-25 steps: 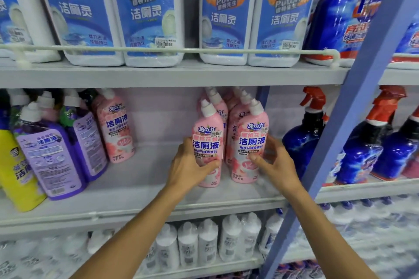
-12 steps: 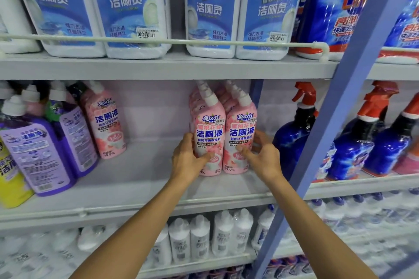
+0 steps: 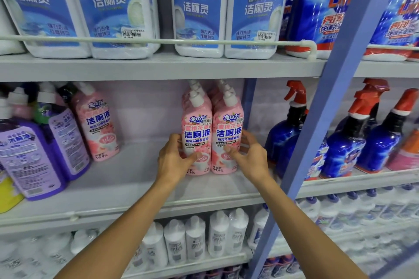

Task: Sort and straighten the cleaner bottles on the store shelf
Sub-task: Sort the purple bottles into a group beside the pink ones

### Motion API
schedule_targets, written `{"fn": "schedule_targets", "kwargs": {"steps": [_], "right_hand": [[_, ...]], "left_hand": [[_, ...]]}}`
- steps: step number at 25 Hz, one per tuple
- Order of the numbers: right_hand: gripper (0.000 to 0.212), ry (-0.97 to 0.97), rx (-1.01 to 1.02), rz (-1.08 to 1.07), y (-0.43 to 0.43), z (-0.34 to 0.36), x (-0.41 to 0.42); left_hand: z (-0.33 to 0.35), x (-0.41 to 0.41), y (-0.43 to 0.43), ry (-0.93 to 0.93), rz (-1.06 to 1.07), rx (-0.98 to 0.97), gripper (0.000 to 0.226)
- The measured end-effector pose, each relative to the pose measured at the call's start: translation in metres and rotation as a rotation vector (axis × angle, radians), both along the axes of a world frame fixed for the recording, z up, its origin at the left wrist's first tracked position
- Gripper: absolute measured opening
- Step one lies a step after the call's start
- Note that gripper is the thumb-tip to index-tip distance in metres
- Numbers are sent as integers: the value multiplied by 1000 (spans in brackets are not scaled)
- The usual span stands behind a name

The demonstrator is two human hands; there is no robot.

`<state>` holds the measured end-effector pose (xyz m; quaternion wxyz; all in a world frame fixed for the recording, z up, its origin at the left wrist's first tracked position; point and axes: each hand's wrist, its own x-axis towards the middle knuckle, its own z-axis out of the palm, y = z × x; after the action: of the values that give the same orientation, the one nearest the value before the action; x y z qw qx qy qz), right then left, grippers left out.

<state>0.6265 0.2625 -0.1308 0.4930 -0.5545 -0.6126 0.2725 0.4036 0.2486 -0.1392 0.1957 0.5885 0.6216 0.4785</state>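
**Inspector:** Where do the items being handled stand?

**Recorder:** On the middle shelf (image 3: 136,188), about mid-span. The left front bottle (image 3: 197,129) and the right front bottle (image 3: 229,124) are both pink with white caps. They stand upright, side by side and touching, labels outward. More pink bottles line up behind each.

**Inspector:** Left hand?

**Recorder:** The left hand (image 3: 174,161) grips the left front bottle low down. The thumb lies across the label and the fingers curl round the bottle's left side, out of sight.

**Inspector:** Right hand?

**Recorder:** The right hand (image 3: 251,158) mirrors it on the right front bottle. The thumb presses the lower label and the fingers wrap the right flank.

**Inspector:** Anything else on that shelf?

**Recorder:** A lone pink bottle (image 3: 97,124) stands well apart to the left, tilted, beside the purple bottles (image 3: 29,154). A yellow bottle (image 3: 6,195) sits at the far left edge. To the right, the blue spray bottles (image 3: 285,133) with red triggers stand on either side of a blue upright post (image 3: 328,102).

**Inspector:** Above and below?

**Recorder:** Above, the white jugs (image 3: 197,7) with blue labels sit behind a guard rail (image 3: 158,41). Below are the white bottles (image 3: 195,240), their labels too blurred to read.
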Motion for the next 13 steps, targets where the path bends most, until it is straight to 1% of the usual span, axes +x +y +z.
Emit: {"fn": "schedule_targets", "kwargs": {"steps": [5, 13], "right_hand": [[71, -13, 8, -9, 0, -2, -4], [67, 21, 28, -44, 0, -6, 1]], "left_hand": [[0, -8, 2, -40, -48, -14, 57], [-1, 2, -1, -36, -63, 18, 58]]}}
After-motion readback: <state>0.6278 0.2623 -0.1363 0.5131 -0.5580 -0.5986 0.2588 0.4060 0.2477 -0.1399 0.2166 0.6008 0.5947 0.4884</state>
